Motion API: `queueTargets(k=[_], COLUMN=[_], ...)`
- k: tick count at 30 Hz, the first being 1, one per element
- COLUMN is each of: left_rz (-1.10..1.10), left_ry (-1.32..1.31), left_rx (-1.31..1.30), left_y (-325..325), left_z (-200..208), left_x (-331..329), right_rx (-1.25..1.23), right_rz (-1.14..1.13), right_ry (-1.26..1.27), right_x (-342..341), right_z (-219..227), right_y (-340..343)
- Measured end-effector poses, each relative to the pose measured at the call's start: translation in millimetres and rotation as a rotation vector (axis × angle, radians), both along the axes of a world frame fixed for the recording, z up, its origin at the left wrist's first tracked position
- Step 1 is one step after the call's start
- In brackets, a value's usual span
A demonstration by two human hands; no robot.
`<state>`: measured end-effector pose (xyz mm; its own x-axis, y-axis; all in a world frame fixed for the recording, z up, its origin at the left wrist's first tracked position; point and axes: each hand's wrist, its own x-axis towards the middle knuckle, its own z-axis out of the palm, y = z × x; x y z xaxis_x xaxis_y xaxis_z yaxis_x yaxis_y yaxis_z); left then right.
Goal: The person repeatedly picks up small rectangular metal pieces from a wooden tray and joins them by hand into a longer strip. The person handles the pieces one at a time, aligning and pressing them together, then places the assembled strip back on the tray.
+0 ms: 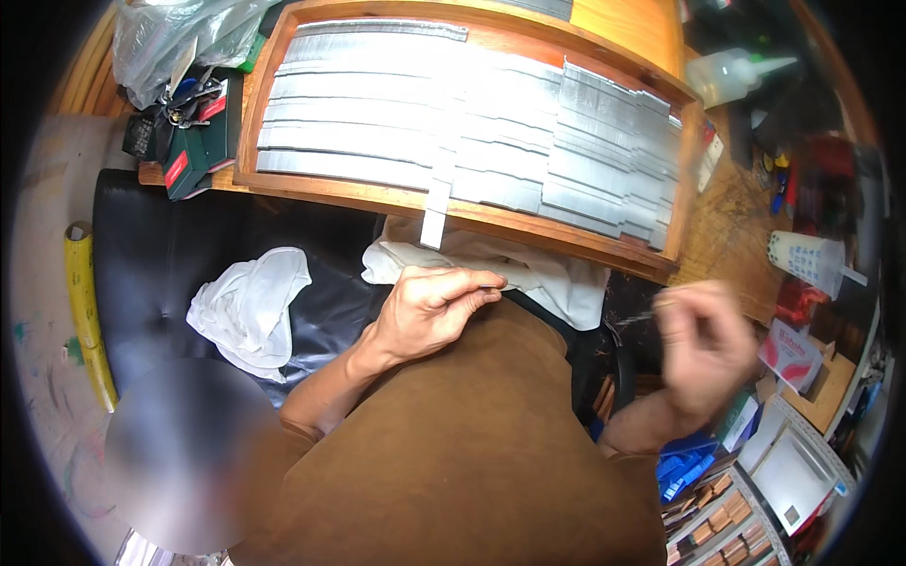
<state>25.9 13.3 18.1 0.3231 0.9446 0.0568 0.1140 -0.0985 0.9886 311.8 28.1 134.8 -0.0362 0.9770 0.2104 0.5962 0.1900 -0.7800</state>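
My left hand (429,309) is closed in a pinch in front of my brown top, with a tiny dark thing just showing between thumb and forefinger; its kind is too small to tell. Off to the right, my right hand (706,344) is raised and blurred, its fingers curled in toward the thumb; whatever they may hold is not clear. Beyond both hands lies a shallow wooden tray (330,193) filled with rows of overlapping thin metal strips (354,113). One pale strip (436,212) sticks out over the tray's near edge. Glare washes out the tray's middle.
White cloths (250,311) lie on the black seat and under the tray's front (566,288). A yellow tube (85,321) stands far left. Green boxes (203,141) and a plastic bag (184,42) sit back left. A squeeze bottle (727,77) and cup (807,259) are right.
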Motion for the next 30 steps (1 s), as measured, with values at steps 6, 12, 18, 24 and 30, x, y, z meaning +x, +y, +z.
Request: queueTargets(k=[6, 12, 18, 24, 30], left_rz=[-0.015, 0.002, -0.018, -0.151, -0.191], left_ry=[0.037, 0.047, 0.066, -0.099, -0.250], left_rx=[0.012, 0.053, 0.052, -0.486, -0.945], left_y=[-1, -2, -4, 8, 36], left_z=[8, 8, 0, 11, -2], left_x=[-3, 0, 1, 0, 3], right_rx=[-0.081, -0.067, -0.145, -0.497, -0.836], right_rz=[0.357, 0.317, 0.342, 0.163, 0.009], right_ry=[0.264, 0.318, 0.346, 0.543, 1.119], right_x=[-88, -96, -93, -94, -92], right_z=[-66, -79, -81, -100, -135], right_y=[-1, -5, -1, -10, -5])
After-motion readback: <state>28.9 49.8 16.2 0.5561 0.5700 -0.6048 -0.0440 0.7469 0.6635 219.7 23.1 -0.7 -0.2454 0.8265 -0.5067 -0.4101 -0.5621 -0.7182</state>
